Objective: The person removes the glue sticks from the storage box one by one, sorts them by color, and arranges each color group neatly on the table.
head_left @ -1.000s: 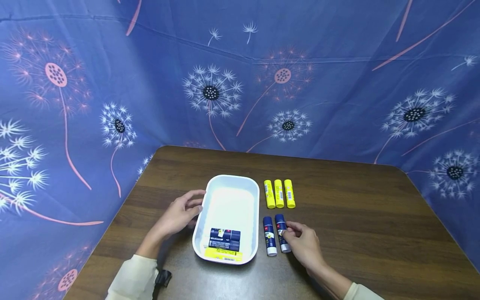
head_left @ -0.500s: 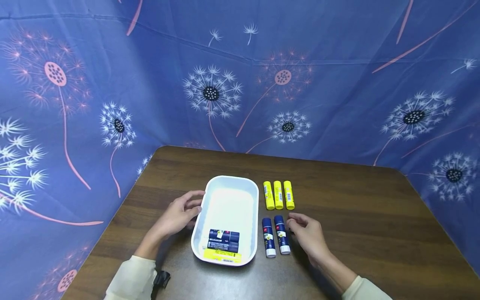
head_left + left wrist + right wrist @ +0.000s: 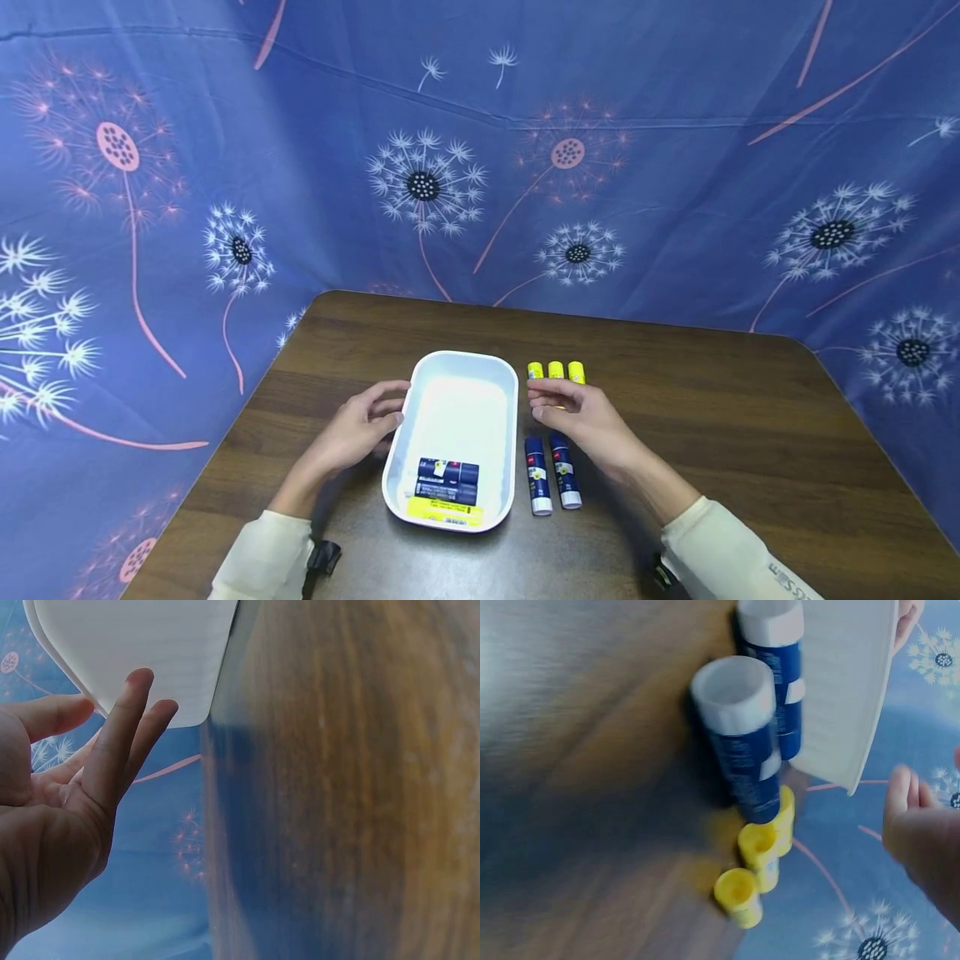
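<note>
My left hand (image 3: 363, 425) rests against the left side of a white plastic tray (image 3: 423, 392), its fingers touching the outer wall in the left wrist view. Inside the tray's near end lie two dark blue glue sticks (image 3: 447, 471) and a yellow glue stick (image 3: 442, 510). Over the lower part of three yellow glue sticks (image 3: 576, 371) hovers my right hand (image 3: 592, 421), fingers loosely extended and holding nothing. It hides most of them in the head view. Two blue glue sticks with white ends (image 3: 537, 477) lie side by side below that hand, right of the tray.
Everything is on a brown wooden table (image 3: 712, 400). A blue cloth with a dandelion print (image 3: 660, 167) hangs behind and beside it. Black bands (image 3: 325, 557) show at the sleeves.
My right hand has left the right-hand blue glue stick and moved up and left over the yellow ones. My left hand and the tray have stayed nearly still.
</note>
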`<state>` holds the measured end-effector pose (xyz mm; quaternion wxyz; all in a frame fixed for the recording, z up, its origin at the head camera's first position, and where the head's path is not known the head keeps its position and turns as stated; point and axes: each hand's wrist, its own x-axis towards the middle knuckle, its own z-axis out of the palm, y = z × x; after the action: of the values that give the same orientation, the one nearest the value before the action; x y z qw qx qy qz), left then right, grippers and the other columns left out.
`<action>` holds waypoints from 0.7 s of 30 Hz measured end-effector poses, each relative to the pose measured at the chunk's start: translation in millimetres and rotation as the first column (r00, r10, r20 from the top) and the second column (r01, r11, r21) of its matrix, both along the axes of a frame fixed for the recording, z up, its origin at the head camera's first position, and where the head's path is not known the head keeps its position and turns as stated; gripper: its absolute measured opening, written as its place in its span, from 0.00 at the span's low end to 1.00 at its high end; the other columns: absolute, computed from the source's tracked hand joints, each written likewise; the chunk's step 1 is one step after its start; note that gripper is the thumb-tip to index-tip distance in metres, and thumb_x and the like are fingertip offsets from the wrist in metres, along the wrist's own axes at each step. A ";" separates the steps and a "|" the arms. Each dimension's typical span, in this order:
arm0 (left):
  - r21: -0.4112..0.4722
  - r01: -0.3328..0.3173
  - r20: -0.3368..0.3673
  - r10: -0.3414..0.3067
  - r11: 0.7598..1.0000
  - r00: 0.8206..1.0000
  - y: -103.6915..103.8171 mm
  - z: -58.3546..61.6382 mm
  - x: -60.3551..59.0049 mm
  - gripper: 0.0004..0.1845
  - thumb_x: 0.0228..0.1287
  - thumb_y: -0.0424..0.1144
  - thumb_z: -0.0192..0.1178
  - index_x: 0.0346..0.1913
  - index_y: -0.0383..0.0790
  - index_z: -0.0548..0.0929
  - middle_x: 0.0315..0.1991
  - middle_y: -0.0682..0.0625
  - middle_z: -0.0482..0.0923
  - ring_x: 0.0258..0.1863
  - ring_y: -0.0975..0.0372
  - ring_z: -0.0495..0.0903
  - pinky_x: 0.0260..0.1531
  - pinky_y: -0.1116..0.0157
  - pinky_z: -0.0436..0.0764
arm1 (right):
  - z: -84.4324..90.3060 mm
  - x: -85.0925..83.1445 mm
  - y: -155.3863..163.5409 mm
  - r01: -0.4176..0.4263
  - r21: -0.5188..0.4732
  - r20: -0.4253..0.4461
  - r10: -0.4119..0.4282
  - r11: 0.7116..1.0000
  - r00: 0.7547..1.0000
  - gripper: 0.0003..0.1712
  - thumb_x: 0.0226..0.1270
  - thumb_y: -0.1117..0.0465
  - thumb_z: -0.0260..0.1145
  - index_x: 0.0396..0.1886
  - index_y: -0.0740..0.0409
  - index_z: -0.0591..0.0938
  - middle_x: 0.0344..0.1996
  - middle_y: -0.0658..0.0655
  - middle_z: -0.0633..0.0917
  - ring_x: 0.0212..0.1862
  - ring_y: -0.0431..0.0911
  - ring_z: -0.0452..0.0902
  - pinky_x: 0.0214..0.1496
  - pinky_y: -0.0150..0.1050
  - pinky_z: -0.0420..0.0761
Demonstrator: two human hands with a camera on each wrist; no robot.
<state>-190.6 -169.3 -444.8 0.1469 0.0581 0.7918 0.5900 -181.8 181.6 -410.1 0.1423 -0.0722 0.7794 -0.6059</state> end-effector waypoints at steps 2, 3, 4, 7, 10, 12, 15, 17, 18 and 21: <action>0.000 0.001 0.000 -0.001 1.000 1.000 0.0 0.1 0.1 0.26 0.77 0.32 0.55 0.75 0.43 0.69 0.69 0.32 0.76 0.59 0.47 0.85 0.43 0.54 0.91 | 3.8 -3.7 -7.3 -0.091 0.014 -0.001 0.091 0.996 0.996 0.30 0.73 0.61 0.68 0.71 0.64 0.75 0.64 0.68 0.80 0.65 0.59 0.78 0.59 0.30 0.85; 0.000 0.002 -0.001 -0.002 1.000 1.000 -0.1 0.1 0.1 0.26 0.77 0.32 0.55 0.75 0.43 0.69 0.69 0.32 0.75 0.59 0.46 0.85 0.43 0.54 0.91 | 5.7 -5.2 -11.2 -0.130 0.022 0.000 0.130 0.991 0.991 0.30 0.72 0.61 0.68 0.71 0.64 0.75 0.64 0.68 0.80 0.65 0.60 0.78 0.60 0.31 0.85; -0.001 0.002 -0.002 -0.002 1.000 1.000 -0.1 0.1 0.2 0.26 0.77 0.32 0.55 0.75 0.43 0.69 0.69 0.32 0.76 0.59 0.46 0.85 0.43 0.54 0.91 | 7.3 -6.8 -15.1 -0.166 0.031 -0.001 0.166 0.986 0.986 0.30 0.72 0.61 0.68 0.71 0.64 0.74 0.64 0.68 0.81 0.65 0.61 0.78 0.60 0.31 0.85; -0.005 -0.001 -0.003 0.001 1.000 1.000 -0.5 0.0 0.4 0.26 0.77 0.32 0.55 0.75 0.43 0.69 0.69 0.32 0.76 0.59 0.46 0.85 0.43 0.54 0.91 | 10.9 -11.9 -27.1 -0.251 0.036 -0.002 0.252 0.967 0.968 0.30 0.71 0.62 0.69 0.71 0.64 0.75 0.64 0.68 0.81 0.66 0.63 0.77 0.61 0.32 0.85; -0.009 -0.004 -0.007 0.004 1.000 1.000 -1.0 -0.4 0.6 0.26 0.77 0.32 0.55 0.74 0.43 0.69 0.68 0.32 0.76 0.58 0.47 0.85 0.42 0.54 0.91 | 12.6 -18.0 -37.8 -0.328 0.064 -0.011 0.329 0.943 0.944 0.31 0.70 0.61 0.71 0.70 0.63 0.76 0.63 0.66 0.82 0.65 0.62 0.78 0.62 0.33 0.84; -0.007 -0.001 -0.008 0.001 1.000 1.000 -1.4 -0.9 0.7 0.26 0.77 0.32 0.55 0.74 0.43 0.70 0.68 0.32 0.76 0.58 0.47 0.85 0.42 0.54 0.91 | 12.3 -22.1 -43.8 -0.369 0.080 -0.012 0.371 0.926 0.928 0.31 0.68 0.61 0.72 0.70 0.62 0.77 0.63 0.65 0.83 0.65 0.61 0.78 0.64 0.35 0.84; 0.001 0.005 -0.009 -0.005 1.000 1.000 -1.6 -1.6 0.6 0.26 0.77 0.32 0.55 0.74 0.43 0.69 0.68 0.32 0.76 0.58 0.47 0.85 0.43 0.54 0.91 | 10.0 -27.9 -51.6 -0.421 0.099 -0.020 0.425 0.901 0.905 0.30 0.67 0.62 0.72 0.69 0.62 0.78 0.61 0.65 0.84 0.64 0.60 0.79 0.66 0.37 0.83; 0.003 0.010 -0.009 -0.010 1.000 1.000 -1.7 -1.9 0.5 0.26 0.77 0.32 0.55 0.75 0.42 0.69 0.68 0.32 0.76 0.58 0.46 0.85 0.43 0.54 0.91 | 7.9 -31.2 -55.9 -0.447 0.098 -0.015 0.450 0.889 0.893 0.30 0.67 0.63 0.73 0.68 0.62 0.78 0.60 0.65 0.84 0.63 0.59 0.79 0.66 0.37 0.83; 0.004 0.012 -0.010 -0.012 1.000 1.000 -1.7 -1.8 0.4 0.26 0.77 0.32 0.55 0.74 0.42 0.69 0.68 0.32 0.76 0.58 0.47 0.85 0.43 0.54 0.91 | 7.1 -32.7 -57.9 -0.458 0.097 -0.012 0.462 0.883 0.887 0.30 0.67 0.63 0.73 0.68 0.62 0.79 0.60 0.65 0.85 0.63 0.59 0.80 0.66 0.37 0.83; -0.006 0.011 -0.016 -0.011 1.000 1.000 -1.7 -1.6 -0.8 0.26 0.77 0.32 0.56 0.74 0.43 0.70 0.68 0.32 0.77 0.57 0.47 0.86 0.42 0.54 0.91 | 4.8 -36.5 -63.7 -0.485 0.097 -0.005 0.488 0.869 0.873 0.29 0.66 0.65 0.73 0.67 0.63 0.79 0.59 0.65 0.85 0.62 0.59 0.81 0.65 0.36 0.84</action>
<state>-191.4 -171.0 -446.4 0.1440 0.0668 0.7944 0.5862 -218.3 117.9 -405.3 0.2818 -0.2683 0.7652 -0.5129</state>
